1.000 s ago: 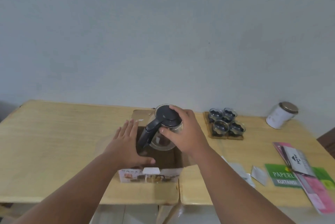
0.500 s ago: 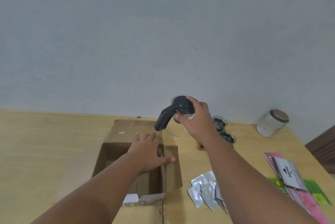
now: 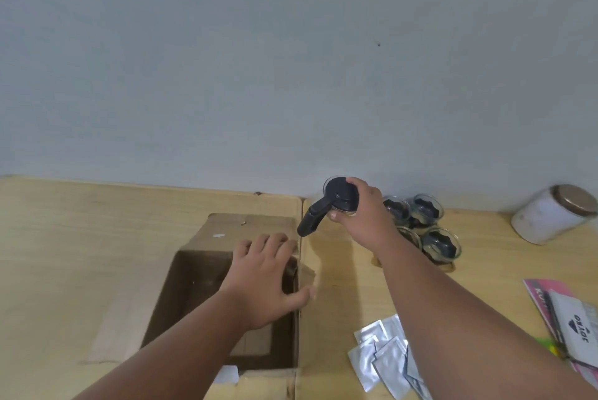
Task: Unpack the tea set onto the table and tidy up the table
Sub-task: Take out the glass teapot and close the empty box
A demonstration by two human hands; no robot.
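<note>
- pale grey-blue wall (image 3: 291, 60), matt and plain, fills the upper half of the view; below it runs a light wooden table (image 3: 64, 254) with a smooth grain and a straight seam down its top at about 6 o'clock.
- brown cardboard box (image 3: 226, 228) sits open on the table just left of the seam, its flaps folded outward and its inside dark.
- left hand (image 3: 262, 280) lies flat over the box's right rim, fingers straight and slightly spread, thumb reaching across the right flap; it grasps nothing.
- right hand (image 3: 365, 218), at 1 o'clock from the box, has its fingers curled round the top of the teapot (image 3: 339, 194) from above.
- teapot has a round matt black lid and a thick black handle that slants down toward 7 o'clock; only a sliver of its clear glass body shows under the fingers, and whether it touches the table cannot be told.
- four small round glass cups (image 3: 424, 208) with dark contents stand clustered at 3 o'clock from the teapot, partly behind the wrist.
- white cylindrical jar (image 3: 547, 218) with a brownish metal lid leans tilted at the far 3 o'clock edge.
- crinkled silver foil sachets (image 3: 382, 357) lie overlapping at 5 o'clock from the box.
- flat glossy packets (image 3: 576, 328), pink, white and green, lie at the right edge, at 4 o'clock.
</note>
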